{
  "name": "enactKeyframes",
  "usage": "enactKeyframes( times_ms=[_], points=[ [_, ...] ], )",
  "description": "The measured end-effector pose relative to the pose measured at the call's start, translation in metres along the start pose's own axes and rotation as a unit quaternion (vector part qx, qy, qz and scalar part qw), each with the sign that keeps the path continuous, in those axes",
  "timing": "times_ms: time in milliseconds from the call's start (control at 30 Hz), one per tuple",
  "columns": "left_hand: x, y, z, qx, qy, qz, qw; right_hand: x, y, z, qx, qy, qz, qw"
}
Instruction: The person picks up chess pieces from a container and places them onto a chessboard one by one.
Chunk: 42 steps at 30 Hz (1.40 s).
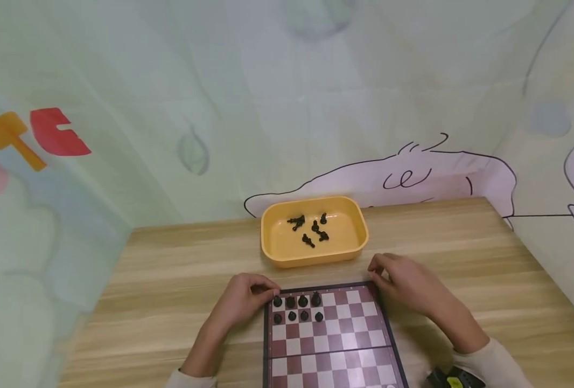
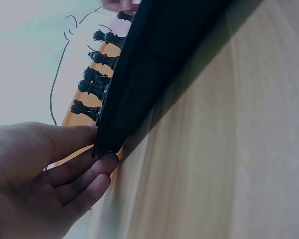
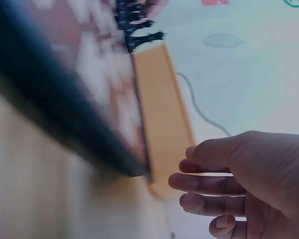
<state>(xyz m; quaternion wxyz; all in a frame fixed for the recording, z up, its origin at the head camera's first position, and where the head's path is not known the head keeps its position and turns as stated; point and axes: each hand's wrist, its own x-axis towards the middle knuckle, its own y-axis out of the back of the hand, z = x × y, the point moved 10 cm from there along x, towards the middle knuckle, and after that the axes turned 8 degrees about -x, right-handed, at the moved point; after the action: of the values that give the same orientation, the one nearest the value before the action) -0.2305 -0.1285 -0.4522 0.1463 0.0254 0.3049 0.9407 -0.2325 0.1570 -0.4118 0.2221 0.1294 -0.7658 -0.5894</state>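
A brown-and-white chessboard (image 1: 335,327) with a dark frame lies on the table, several black chess pieces (image 1: 303,301) standing in two rows at its far left. My left hand (image 1: 242,299) pinches the far left corner; in the left wrist view its thumb lies by the rook (image 2: 84,109) and the other fingers are under the edge. Near the far right corner is my right hand (image 1: 405,281). Its fingers (image 3: 209,184) are loosely bent, hold nothing and stand apart from the board in the right wrist view.
Behind the board stands a yellow tray (image 1: 314,261) with several black chess pieces (image 1: 315,226) lying in it. A wooden table (image 1: 185,269) carries everything, and a printed cloth backdrop (image 1: 219,108) rises behind it. A black strap (image 1: 454,379) shows by the right sleeve.
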Motion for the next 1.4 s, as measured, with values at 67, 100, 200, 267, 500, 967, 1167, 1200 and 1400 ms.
enactKeyframes(
  times_ms=[67, 100, 200, 267, 500, 967, 1167, 1200, 1400],
  points=[
    [-0.002, 0.000, 0.001, 0.003, 0.001, 0.005, 1.0000, 0.008, 0.009, -0.003, -0.002, 0.002, 0.000, 1.000],
    [-0.002, 0.000, 0.001, 0.004, 0.000, 0.007, 1.0000, 0.013, 0.014, -0.006, -0.004, 0.004, 0.001, 1.000],
    [-0.002, 0.000, 0.005, 0.010, -0.006, 0.011, 0.9999, 0.030, 0.032, -0.013, -0.006, 0.014, 0.009, 1.000],
    [-0.001, 0.000, 0.008, 0.014, -0.014, 0.013, 0.9997, 0.043, 0.042, -0.017, 0.002, 0.025, 0.015, 1.000],
    [-0.002, -0.002, 0.014, 0.026, -0.022, 0.020, 0.9992, 0.090, 0.054, -0.031, 0.027, 0.073, 0.003, 0.997],
    [0.006, -0.012, 0.029, 0.034, -0.063, 0.022, 0.9972, 0.152, 0.001, -0.035, 0.035, 0.091, -0.095, 0.991],
    [0.006, -0.015, 0.034, 0.028, -0.067, 0.017, 0.9972, 0.162, -0.016, -0.042, -0.002, 0.113, -0.115, 0.987],
    [0.006, -0.014, 0.036, 0.029, -0.069, 0.017, 0.9970, 0.163, -0.018, -0.044, -0.005, 0.114, -0.118, 0.986],
    [0.007, -0.014, 0.042, 0.034, -0.069, 0.018, 0.9969, 0.167, -0.022, -0.048, -0.025, 0.105, -0.136, 0.985]
  ],
)
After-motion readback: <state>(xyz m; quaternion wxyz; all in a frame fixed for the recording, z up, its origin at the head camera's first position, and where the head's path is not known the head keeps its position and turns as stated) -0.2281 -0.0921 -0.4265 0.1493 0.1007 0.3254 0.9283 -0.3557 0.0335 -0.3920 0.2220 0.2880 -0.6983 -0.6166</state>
